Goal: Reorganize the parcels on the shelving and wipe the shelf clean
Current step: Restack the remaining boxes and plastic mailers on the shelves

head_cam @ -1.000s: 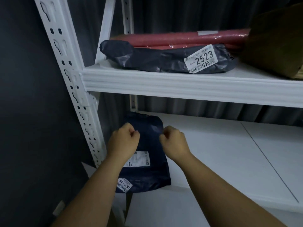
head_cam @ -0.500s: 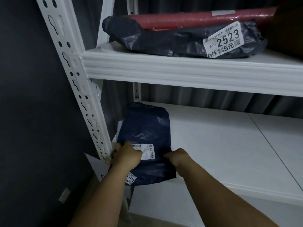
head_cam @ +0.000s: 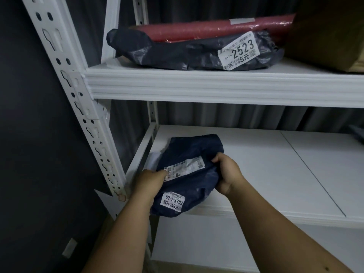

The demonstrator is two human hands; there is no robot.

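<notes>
Fingers (head_cam: 217,159) of both hands around navy parcel (head_cam: 194,152)

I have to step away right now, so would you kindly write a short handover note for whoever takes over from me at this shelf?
Left hand: grips the near left side of the dark blue parcel.
Right hand: grips that parcel's right edge.
The parcel sits at the left front of the lower shelf, its near end overhanging the edge.
Upper shelf: a black parcel labelled 2523, a red parcel on top, a brown box to the right.
Done: cannot tell from here.
Left: place this parcel, then wipe the shelf; no cloth is in view.
</notes>
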